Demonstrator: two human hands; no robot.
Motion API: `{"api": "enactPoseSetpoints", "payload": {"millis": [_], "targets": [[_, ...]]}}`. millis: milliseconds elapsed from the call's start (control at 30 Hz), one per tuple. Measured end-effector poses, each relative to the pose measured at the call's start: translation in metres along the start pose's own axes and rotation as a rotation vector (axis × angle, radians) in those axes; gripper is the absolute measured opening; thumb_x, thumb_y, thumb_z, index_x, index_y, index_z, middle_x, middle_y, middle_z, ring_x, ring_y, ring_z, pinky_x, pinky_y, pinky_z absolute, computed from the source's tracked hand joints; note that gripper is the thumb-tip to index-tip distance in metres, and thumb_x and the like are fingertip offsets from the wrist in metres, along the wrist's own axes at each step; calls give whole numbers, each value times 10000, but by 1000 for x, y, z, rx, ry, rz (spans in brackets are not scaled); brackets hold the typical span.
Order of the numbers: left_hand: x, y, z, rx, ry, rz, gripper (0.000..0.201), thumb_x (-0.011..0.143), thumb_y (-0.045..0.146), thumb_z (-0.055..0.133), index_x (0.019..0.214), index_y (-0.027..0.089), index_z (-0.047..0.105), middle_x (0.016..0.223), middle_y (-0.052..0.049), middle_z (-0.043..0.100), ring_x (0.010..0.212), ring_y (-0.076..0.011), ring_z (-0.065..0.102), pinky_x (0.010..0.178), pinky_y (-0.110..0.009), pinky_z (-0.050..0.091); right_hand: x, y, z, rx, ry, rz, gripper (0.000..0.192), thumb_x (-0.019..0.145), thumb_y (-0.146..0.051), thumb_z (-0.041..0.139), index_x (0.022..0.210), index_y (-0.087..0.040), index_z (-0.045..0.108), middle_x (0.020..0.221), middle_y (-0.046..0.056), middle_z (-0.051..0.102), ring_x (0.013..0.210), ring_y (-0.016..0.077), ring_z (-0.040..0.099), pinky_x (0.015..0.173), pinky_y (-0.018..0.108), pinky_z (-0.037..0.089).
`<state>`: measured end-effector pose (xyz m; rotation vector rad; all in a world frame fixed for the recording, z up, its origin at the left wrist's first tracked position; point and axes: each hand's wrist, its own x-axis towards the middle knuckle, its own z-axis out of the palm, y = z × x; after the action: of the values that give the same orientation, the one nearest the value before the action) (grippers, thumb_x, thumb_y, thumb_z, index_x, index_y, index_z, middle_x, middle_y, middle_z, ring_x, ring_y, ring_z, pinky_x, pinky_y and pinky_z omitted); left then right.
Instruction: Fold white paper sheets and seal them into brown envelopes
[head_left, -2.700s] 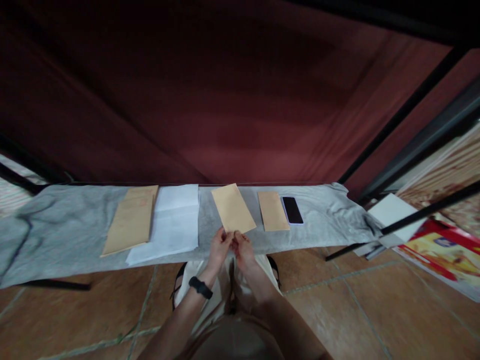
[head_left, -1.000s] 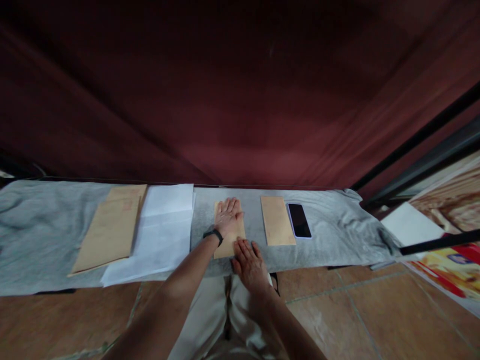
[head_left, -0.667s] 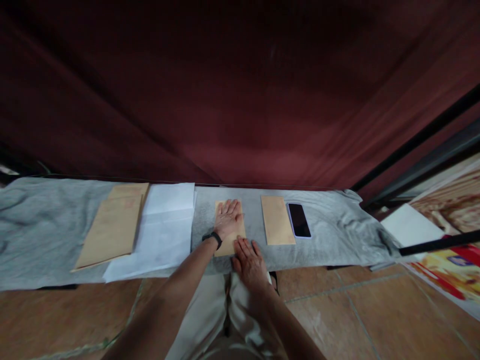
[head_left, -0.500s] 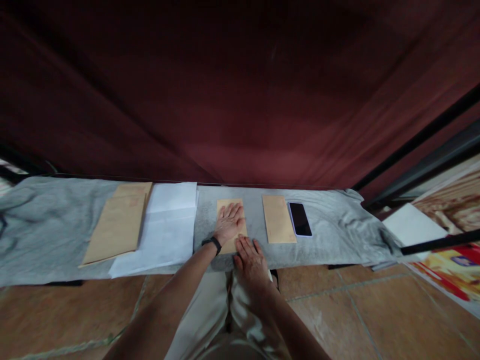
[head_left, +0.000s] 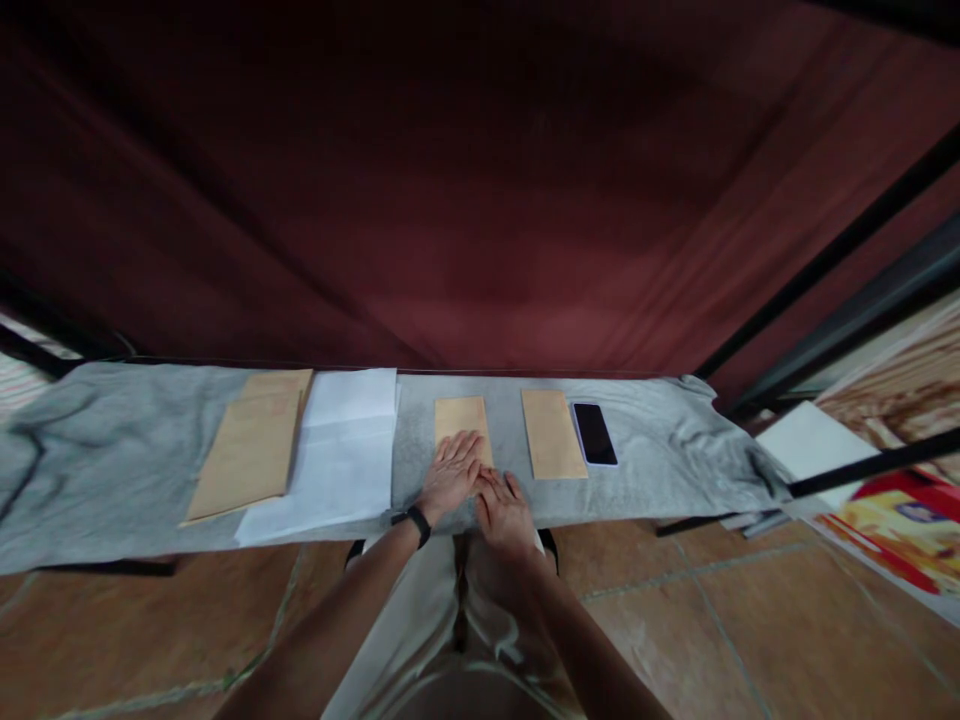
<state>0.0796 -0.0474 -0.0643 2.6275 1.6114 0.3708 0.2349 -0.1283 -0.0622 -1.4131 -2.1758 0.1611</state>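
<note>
A brown envelope [head_left: 460,417] lies flat on the grey cloth [head_left: 105,450] right in front of me. My left hand [head_left: 450,474], with a black band on the wrist, rests flat on the envelope's near end, fingers spread. My right hand [head_left: 504,512] lies flat beside it, its fingertips at the envelope's near right corner. Neither hand holds anything.
A second brown envelope [head_left: 553,433] and a black phone [head_left: 595,434] lie to the right. White paper sheets [head_left: 337,450] and a stack of larger brown envelopes [head_left: 251,455] lie to the left. A dark red curtain hangs behind; black bars and printed boards [head_left: 892,520] stand at the right.
Earlier both hands held the envelope up by its near edge; it now lies flat. Since a second ago my left hand has slid back along the envelope toward me.
</note>
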Motion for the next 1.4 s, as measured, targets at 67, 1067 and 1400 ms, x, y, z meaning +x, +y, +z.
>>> {"api": "enactPoseSetpoints", "payload": {"millis": [67, 1067, 1400], "targets": [[-10, 4, -2, 8, -4, 2, 535, 1028, 294, 269, 1543, 216, 390, 1608, -21, 399, 1526, -206, 270, 1260, -467, 201, 0, -2, 0, 3, 25, 21, 334, 1007, -196, 433, 1293, -200, 606, 1424, 69, 619, 1353, 199, 527, 1206, 429, 306], [-95, 36, -3, 130, 144, 102, 605, 978, 419, 506, 1551, 286, 365, 1608, -87, 397, 1489, -308, 347, 1183, -539, 342, 128, 31, 43, -142, -133, 97, 536, 1054, -368, 363, 1543, -149, 394, 1610, 119, 353, 1494, 221, 344, 1237, 432, 231], [-95, 36, -4, 137, 170, 118, 637, 959, 401, 546, 1558, 303, 352, 1636, -100, 340, 1497, -327, 327, 1177, -543, 337, 155, 43, 43, -140, -95, 215, 592, 1050, -397, 342, 1577, -129, 315, 1602, 157, 356, 1506, 275, 318, 1235, 525, 184]]}}
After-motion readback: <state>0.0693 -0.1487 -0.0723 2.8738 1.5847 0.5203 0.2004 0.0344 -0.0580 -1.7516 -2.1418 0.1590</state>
